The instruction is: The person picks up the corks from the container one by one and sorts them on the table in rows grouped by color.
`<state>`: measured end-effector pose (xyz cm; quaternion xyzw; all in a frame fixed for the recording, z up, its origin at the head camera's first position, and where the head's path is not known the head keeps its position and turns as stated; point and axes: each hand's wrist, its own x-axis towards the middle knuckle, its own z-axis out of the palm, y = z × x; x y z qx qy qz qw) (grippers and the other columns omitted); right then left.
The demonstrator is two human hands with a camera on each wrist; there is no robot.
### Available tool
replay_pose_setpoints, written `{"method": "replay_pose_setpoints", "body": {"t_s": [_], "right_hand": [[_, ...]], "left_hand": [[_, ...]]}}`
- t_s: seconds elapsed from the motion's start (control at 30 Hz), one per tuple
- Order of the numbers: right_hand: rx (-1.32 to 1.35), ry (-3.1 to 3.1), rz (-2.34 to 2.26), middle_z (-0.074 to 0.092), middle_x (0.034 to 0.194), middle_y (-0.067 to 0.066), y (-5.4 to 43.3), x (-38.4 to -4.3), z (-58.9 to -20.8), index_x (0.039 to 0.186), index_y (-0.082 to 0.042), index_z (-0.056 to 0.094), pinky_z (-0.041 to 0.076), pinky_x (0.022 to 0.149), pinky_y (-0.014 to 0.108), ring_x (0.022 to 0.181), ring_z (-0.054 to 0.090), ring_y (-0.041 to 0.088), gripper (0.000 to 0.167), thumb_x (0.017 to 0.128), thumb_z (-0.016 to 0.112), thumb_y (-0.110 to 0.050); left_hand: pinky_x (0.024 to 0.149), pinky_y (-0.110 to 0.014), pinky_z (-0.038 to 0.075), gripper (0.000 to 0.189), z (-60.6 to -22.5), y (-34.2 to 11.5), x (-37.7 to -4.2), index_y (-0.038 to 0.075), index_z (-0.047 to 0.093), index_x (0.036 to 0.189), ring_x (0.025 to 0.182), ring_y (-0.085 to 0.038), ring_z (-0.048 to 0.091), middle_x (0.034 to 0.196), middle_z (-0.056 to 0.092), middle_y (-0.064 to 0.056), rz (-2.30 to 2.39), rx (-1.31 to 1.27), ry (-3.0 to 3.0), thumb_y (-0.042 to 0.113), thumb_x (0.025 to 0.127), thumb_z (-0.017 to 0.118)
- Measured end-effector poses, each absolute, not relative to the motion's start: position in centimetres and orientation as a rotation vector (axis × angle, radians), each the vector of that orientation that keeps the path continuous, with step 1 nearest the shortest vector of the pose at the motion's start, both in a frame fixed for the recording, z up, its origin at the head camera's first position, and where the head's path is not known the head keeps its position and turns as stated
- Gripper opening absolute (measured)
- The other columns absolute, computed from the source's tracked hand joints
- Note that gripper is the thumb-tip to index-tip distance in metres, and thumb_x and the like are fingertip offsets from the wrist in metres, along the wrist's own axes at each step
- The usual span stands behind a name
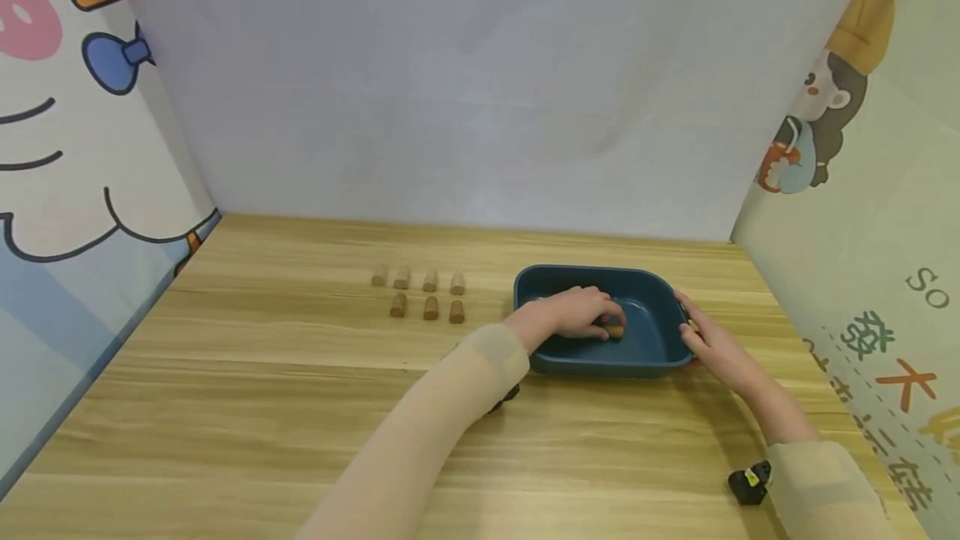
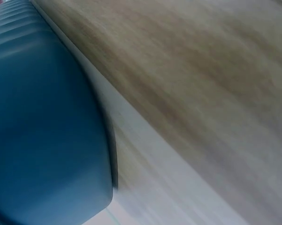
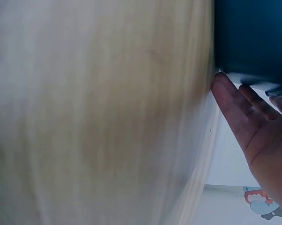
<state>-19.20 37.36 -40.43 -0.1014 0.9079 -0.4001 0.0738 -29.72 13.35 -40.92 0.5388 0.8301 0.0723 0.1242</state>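
A dark blue rectangular basin (image 1: 600, 369) sits on the wooden table, with its side wall also in the left wrist view. My left hand (image 1: 573, 312) reaches over its left rim, fingers bent down around a small brown cork (image 1: 615, 331) inside; the fingers partly cover that cork, and any others beneath the hand are hidden. At the basin's right end, my right hand (image 1: 716, 350) holds the wall, thumb by the rim and fingers lower down. In the right wrist view, the fingers (image 3: 234, 101) touch the outside of the basin.
Left of the basin, several corks stand in two rows: a paler back row (image 1: 430, 280) and a browner front row (image 1: 431, 308). A white cloth wall (image 1: 465, 123) closes off the far table edge. Printed panels flank both sides.
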Motion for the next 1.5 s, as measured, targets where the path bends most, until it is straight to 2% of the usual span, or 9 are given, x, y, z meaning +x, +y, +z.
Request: {"method": "replay_pose_setpoints", "body": {"t_s": [0.13, 0.27, 0.57, 0.93, 1.1, 1.2, 1.37, 1.5], "right_hand": [[-0.314, 2.726, -1.2, 0.018, 0.146, 0.038, 37.2, -19.3, -40.5, 0.152, -0.006, 0.006, 0.058, 0.061, 0.033, 0.09, 0.063, 0.037, 0.059, 0.102, 0.037, -0.012], [-0.316, 2.727, -1.189, 0.016, 0.147, 0.038, 37.1, -19.3, -40.5, 0.152, -0.007, 0.006, 0.058, 0.061, 0.033, 0.095, 0.061, 0.04, 0.059, 0.102, 0.036, -0.012], [-0.32, 2.735, -1.187, 0.011, 0.148, 0.038, 37.0, -18.9, -40.3, 0.152, -0.005, 0.005, 0.057, 0.062, 0.033, 0.098, 0.056, 0.043, 0.059, 0.102, 0.035, -0.012], [-0.343, 2.741, -1.165, 0.01, 0.147, 0.04, 37.2, -18.8, -40.3, 0.152, -0.006, 0.003, 0.058, 0.063, 0.034, 0.108, 0.049, 0.051, 0.059, 0.102, 0.034, -0.013], [-0.349, 2.766, -1.125, 0.014, 0.145, 0.041, 37.1, -18.8, -40.4, 0.152, -0.005, 0.005, 0.057, 0.063, 0.031, 0.097, 0.058, 0.044, 0.059, 0.102, 0.036, -0.014], [-0.337, 2.783, -1.109, 0.018, 0.145, 0.041, 37.1, -18.9, -40.5, 0.152, -0.004, 0.006, 0.057, 0.062, 0.029, 0.089, 0.062, 0.038, 0.059, 0.102, 0.036, -0.013], [-0.332, 2.777, -1.123, 0.017, 0.145, 0.041, 37.0, -19.0, -40.5, 0.152, -0.003, 0.006, 0.058, 0.062, 0.031, 0.09, 0.061, 0.039, 0.059, 0.102, 0.036, -0.012], [-0.343, 2.76, -1.146, 0.014, 0.146, 0.04, 36.9, -19.1, -40.4, 0.152, -0.004, 0.005, 0.058, 0.062, 0.034, 0.096, 0.058, 0.044, 0.059, 0.102, 0.036, -0.013]], "left_hand": [[0.076, -0.022, 0.044, 0.031, -41.0, 13.3, -29.6, 0.026, 0.057, 0.125, 0.093, -0.008, 0.052, 0.105, 0.057, 0.006, 0.286, 1.571, 2.408, 0.031, 0.095, 0.056], [0.076, -0.021, 0.046, 0.031, -40.9, 13.0, -29.5, 0.024, 0.056, 0.126, 0.091, -0.007, 0.054, 0.105, 0.059, 0.005, 0.31, 1.551, 2.394, 0.029, 0.095, 0.056], [0.086, -0.021, 0.044, 0.035, -40.4, 12.4, -29.3, 0.022, 0.053, 0.132, 0.099, -0.009, 0.052, 0.112, 0.056, 0.001, 0.335, 1.53, 2.403, 0.025, 0.097, 0.053], [0.08, -0.016, 0.044, 0.032, -40.1, 10.2, -29.4, 0.019, 0.055, 0.129, 0.102, -0.01, 0.051, 0.114, 0.051, -0.001, 0.665, 1.482, 2.348, 0.016, 0.097, 0.052], [0.078, -0.012, 0.046, 0.032, -39.9, 8.9, -29.5, 0.017, 0.056, 0.127, 0.102, -0.011, 0.051, 0.115, 0.049, -0.004, 0.791, 1.434, 2.321, 0.007, 0.098, 0.047], [0.081, -0.013, 0.046, 0.031, -39.7, 8.3, -29.6, 0.016, 0.056, 0.126, 0.105, -0.013, 0.051, 0.117, 0.048, -0.007, 0.85, 1.431, 2.32, 0.005, 0.098, 0.047], [0.09, -0.015, 0.045, 0.027, -39.6, 7.4, -29.7, 0.016, 0.059, 0.122, 0.107, -0.015, 0.051, 0.118, 0.048, -0.008, 0.957, 1.397, 2.349, 0.008, 0.097, 0.051], [0.09, -0.015, 0.045, 0.024, -39.4, 6.8, -29.7, 0.014, 0.061, 0.118, 0.106, -0.015, 0.052, 0.116, 0.049, -0.007, 1.041, 1.351, 2.357, 0.009, 0.096, 0.053]]}}
